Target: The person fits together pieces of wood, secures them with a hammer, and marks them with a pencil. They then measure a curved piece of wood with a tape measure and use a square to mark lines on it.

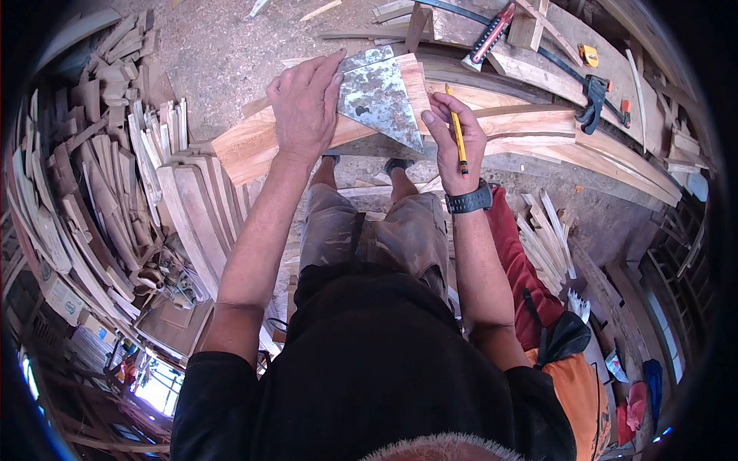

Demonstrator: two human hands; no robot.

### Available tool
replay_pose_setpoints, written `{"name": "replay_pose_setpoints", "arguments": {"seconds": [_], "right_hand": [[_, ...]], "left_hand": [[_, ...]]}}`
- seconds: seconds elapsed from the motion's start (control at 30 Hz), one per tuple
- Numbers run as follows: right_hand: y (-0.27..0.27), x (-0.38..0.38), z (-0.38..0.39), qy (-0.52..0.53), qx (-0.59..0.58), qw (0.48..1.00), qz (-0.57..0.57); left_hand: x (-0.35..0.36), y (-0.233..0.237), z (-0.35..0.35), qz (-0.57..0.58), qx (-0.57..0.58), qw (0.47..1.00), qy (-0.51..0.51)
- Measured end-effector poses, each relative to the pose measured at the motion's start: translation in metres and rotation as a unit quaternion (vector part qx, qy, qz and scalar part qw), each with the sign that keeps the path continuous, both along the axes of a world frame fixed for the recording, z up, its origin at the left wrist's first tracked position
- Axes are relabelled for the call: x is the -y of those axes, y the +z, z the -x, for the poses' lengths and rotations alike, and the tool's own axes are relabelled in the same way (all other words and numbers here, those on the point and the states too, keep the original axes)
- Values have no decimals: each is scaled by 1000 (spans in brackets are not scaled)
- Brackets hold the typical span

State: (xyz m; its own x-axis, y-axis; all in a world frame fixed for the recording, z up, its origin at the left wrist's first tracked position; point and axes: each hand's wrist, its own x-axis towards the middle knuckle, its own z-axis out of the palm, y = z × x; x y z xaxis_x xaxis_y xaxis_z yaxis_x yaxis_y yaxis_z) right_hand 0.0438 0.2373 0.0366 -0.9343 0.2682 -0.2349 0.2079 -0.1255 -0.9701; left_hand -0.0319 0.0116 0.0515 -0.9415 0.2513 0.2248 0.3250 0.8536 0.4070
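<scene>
A mottled, worn grey metal plate with a pointed lower corner (377, 96) lies over a short light wooden piece (415, 81). My left hand (304, 107) grips the plate's left edge, its fingers pointing away from me; what lies under the palm is hidden. In my right hand (459, 146) a yellow pencil (458, 131) is held between thumb and fingers, beside the plate's right side. The thumb and index finger are close to the wooden piece's right edge. Beneath both hands runs a long curved wooden board (246, 146).
Stacked curved wood offcuts (108, 200) fill the left side. At the upper right are a red-and-black cutter (490, 37), a bar clamp (593, 104) and a yellow tape measure (589, 55). More curved boards (530, 123) extend right. An orange bag (573, 399) lies lower right.
</scene>
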Motion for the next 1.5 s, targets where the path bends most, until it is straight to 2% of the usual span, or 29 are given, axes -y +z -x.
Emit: {"name": "replay_pose_setpoints", "arguments": {"seconds": [1.07, 1.17, 1.23, 1.27, 1.37, 1.43, 1.5], "right_hand": [[-2, 1, -1, -7, 1, 1000, 10], [-4, -1, -2, -13, 4, 1000, -23], [6, -6, 0, -47, -44, 998, -15], [11, -10, 3, -21, -77, 990, -115], [13, -15, 8, 34, -84, 985, -148], [13, -7, 15, -5, -84, 985, -151], [10, -5, 20, 46, -90, 981, -168]], "left_hand": [[0, 0, -1, 7, -1, 1000, -1], [1, -1, -2, 13, -1, 1000, -2], [1, 0, -2, 15, -1, 1000, -2], [1, 0, -2, 16, -2, 1000, -3], [2, -5, -2, 13, -6, 1000, -3], [2, -6, -1, 13, -10, 1000, -4], [2, -6, -2, 14, -13, 1000, -5]]}}
